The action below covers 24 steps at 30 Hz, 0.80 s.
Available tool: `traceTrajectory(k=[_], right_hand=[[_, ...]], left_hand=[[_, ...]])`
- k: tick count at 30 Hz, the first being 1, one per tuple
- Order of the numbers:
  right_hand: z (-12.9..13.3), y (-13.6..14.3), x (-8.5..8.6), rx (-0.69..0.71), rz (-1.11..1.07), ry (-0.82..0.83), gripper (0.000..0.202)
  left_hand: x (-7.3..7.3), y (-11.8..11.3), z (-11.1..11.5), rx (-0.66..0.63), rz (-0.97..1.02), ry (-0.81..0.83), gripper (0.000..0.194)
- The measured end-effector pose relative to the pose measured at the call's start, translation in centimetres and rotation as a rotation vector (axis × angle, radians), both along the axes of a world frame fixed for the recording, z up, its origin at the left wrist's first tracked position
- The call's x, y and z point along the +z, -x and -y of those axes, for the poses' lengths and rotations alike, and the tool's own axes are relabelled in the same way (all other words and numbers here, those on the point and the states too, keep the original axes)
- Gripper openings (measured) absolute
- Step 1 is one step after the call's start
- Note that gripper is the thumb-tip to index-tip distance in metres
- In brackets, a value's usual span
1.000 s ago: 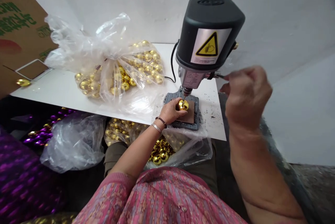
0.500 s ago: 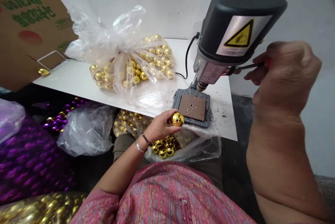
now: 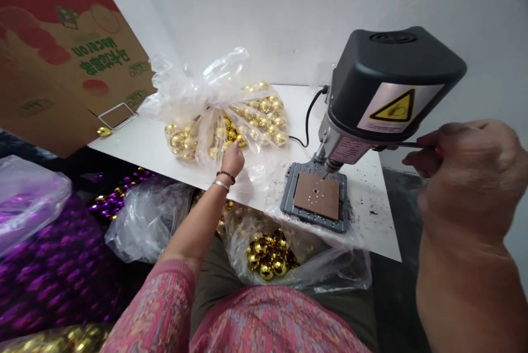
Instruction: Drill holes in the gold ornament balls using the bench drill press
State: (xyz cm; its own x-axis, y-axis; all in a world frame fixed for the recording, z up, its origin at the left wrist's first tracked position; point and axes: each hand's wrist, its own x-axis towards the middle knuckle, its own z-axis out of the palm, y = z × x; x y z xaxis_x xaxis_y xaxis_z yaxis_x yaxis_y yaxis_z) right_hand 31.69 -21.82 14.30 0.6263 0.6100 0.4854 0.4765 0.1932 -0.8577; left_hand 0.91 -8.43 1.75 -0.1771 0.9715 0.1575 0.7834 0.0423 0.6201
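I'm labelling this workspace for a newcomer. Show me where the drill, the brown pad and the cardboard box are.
Drill (image 3: 367,94): head view, on its black motor housing.
Brown pad (image 3: 320,199): head view, on its flat top.
Cardboard box (image 3: 70,64): head view, on its printed side.

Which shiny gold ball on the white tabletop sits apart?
The shiny gold ball beside the brown cardboard box; other gold balls there cluster inside the clear plastic bag.

Bag of balls (image 3: 206,127) lies on the table (image 3: 371,185) at the left fingers (image 3: 236,146), carton (image 3: 61,67) to their left. Drill press (image 3: 363,105) stands to their right, lever (image 3: 412,145) in the right fingers (image 3: 447,132). Second bag (image 3: 334,269) lies behind the left fingers.
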Motion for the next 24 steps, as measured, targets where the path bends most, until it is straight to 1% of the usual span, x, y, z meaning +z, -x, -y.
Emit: traceTrajectory(k=[2, 3, 4, 6, 8, 10, 13, 15, 16, 17, 18, 21, 22, 24], right_hand=[[0.2, -0.1, -0.1, -0.017, -0.045, 0.018, 0.02], [0.2, -0.2, -0.2, -0.028, -0.066, 0.033, 0.019], [0.2, -0.2, -0.3, -0.032, -0.07, 0.033, 0.019], [0.3, -0.3, -0.6, -0.023, -0.058, 0.022, 0.021], [0.4, -0.4, -0.9, -0.007, -0.039, 0.022, 0.025], [0.4, -0.5, -1.1, 0.006, -0.024, 0.019, 0.028], [0.4, -0.6, -1.3, 0.01, -0.012, -0.001, 0.028], [0.4, -0.5, -1.4, 0.016, -0.015, -0.018, 0.027], [0.4, -0.5, -1.5, 0.02, -0.019, -0.028, 0.027], [0.4, -0.5, -1.6, 0.023, -0.02, -0.036, 0.026], [0.3, -0.5, -1.6, 0.027, -0.019, -0.045, 0.026], [0.2, -0.4, -1.6, 0.04, -0.014, -0.075, 0.024], [0.1, -0.3, -1.5, 0.043, -0.017, -0.08, 0.023], [0.1, -0.3, -1.4, 0.044, -0.031, -0.085, 0.02]], left_hand=[[0.5, 0.6, -2.8, 0.013, -0.138, 0.014, 0.041], [0.6, 1.0, -3.8, 0.017, -0.169, 0.028, 0.042], [0.6, 1.3, -4.6, 0.026, -0.19, 0.054, 0.041], [0.2, 1.9, -5.4, 0.056, -0.213, 0.132, 0.041], [-0.6, 2.3, -5.5, 0.073, -0.24, 0.2, 0.046], [-1.3, 2.5, -5.1, 0.052, -0.259, 0.228, 0.054], [-1.8, 2.4, -4.0, -0.026, -0.28, 0.223, 0.061], [-1.5, 2.1, -2.8, -0.111, -0.249, 0.18, 0.056], [-1.3, 1.9, -1.9, -0.169, -0.184, 0.164, 0.052], [-1.1, 1.7, -0.8, -0.234, -0.064, 0.161, 0.051], [-0.9, 1.5, 0.4, -0.303, 0.102, 0.176, 0.052], [-0.6, 0.7, 4.9, -0.467, 0.77, 0.288, 0.068], [-0.7, 0.2, 6.3, -0.511, 0.935, 0.319, 0.069], [-1.0, -1.0, 8.9, -0.602, 1.14, 0.408, 0.071]])
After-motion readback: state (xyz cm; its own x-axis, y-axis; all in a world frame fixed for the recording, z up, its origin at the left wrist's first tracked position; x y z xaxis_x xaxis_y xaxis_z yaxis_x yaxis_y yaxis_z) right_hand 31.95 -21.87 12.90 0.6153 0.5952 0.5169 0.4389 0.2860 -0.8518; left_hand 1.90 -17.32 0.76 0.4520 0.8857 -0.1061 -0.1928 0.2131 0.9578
